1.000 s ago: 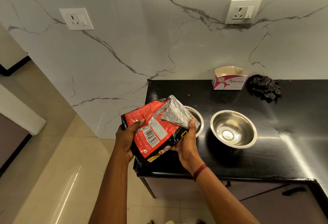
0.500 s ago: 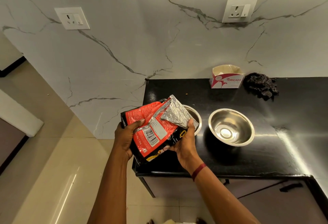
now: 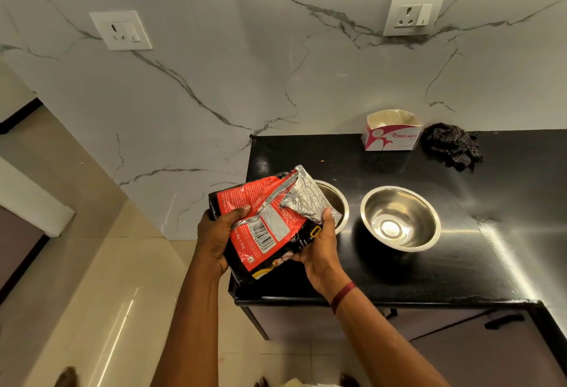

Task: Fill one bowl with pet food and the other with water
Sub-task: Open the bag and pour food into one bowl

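Red, black and silver against white marble
Red-and-black food bag (image 3: 260,227) with silver lining; steel bowl (image 3: 400,218); black table (image 3: 460,264); dark plaid cloth (image 3: 451,146).

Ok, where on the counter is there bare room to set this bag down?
Widest bare patch: counter right of the right bowl, in front of the cloth. Also the back strip between the left bowl and the wall, left of the tissue box. Crowded: the narrow gap between the bowls.

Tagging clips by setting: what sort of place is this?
Probably a home kitchen: black counter over cabinet doors, marble-look wall with a power socket, steel bowl and pet food bag.
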